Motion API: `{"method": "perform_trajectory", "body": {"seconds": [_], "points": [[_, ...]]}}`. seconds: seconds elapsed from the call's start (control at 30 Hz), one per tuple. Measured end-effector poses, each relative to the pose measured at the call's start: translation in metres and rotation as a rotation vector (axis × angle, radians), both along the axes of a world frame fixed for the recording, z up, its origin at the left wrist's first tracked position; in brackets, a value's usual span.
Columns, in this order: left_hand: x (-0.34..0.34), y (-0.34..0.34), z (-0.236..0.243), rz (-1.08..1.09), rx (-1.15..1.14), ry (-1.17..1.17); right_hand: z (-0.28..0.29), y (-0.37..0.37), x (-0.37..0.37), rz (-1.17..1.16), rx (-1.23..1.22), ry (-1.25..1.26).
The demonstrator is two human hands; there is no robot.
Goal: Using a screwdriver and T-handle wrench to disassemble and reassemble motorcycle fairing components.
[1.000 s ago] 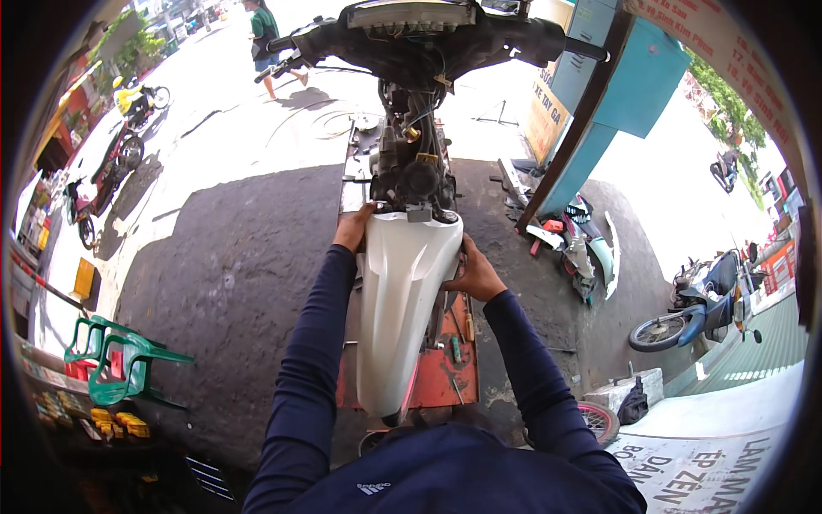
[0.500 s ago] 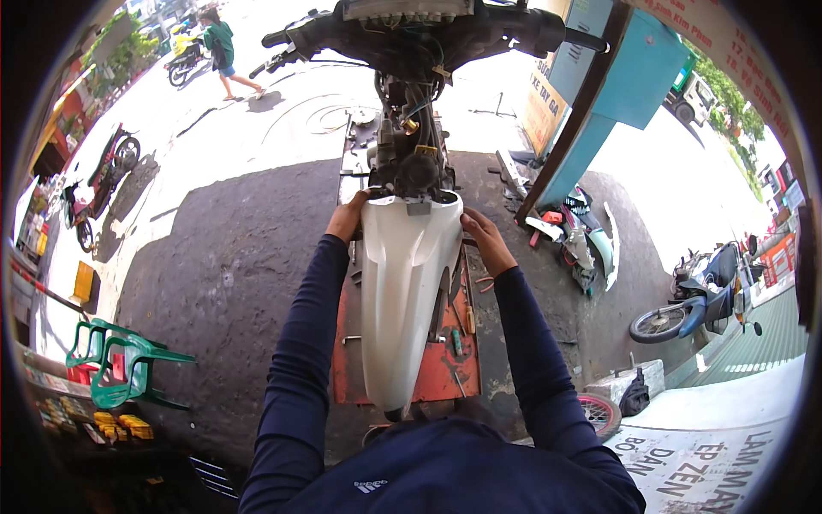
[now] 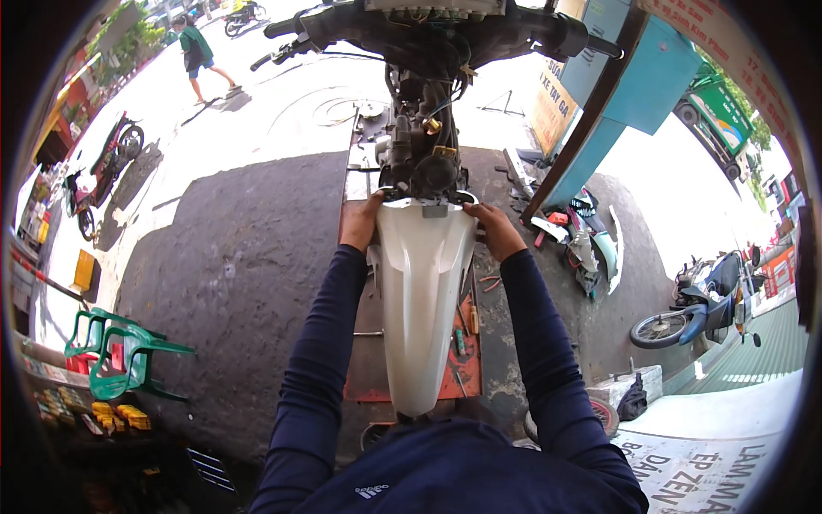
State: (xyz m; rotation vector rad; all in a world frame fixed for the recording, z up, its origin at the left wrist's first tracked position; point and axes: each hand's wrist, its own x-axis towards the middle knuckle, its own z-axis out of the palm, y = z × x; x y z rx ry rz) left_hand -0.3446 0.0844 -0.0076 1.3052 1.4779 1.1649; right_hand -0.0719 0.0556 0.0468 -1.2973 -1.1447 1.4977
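A long white motorbike front fender (image 3: 419,300) lies lengthwise before me, its tapered end toward my body. My left hand (image 3: 361,221) grips its far left corner, fingers wrapped over the edge. At the far right corner my right hand (image 3: 497,230) holds it the same way. The fender's far end meets the dark front assembly of a stripped motorbike (image 3: 435,167), where cables and brackets show. Above that spread the bare handlebars (image 3: 462,38). Whether the fender is fastened there I cannot tell.
Under the fender is a red work platform (image 3: 368,377) with hand tools, among them a screwdriver (image 3: 473,319). Removed body panels (image 3: 591,244) lie by a blue post (image 3: 575,163). Green plastic chairs (image 3: 128,360) stand at left, a parked motorbike (image 3: 706,295) at right. A person (image 3: 197,56) walks outside.
The fender has shifted slightly right and its far end has swung to lie straighter. Both hands moved with it, keeping hold. Outside, the walking person moved left and a green truck came further into view.
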Motion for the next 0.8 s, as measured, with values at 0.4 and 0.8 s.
{"method": "perform_trajectory", "body": {"seconds": [0.4,0.8], "points": [[0.008,-0.013,0.007,-0.025,0.062,0.186,-0.008,0.018,0.005,-0.036,-0.085,0.025],[0.000,-0.014,0.010,-0.038,-0.098,0.034,0.007,0.014,0.000,-0.093,-0.114,0.047]]}}
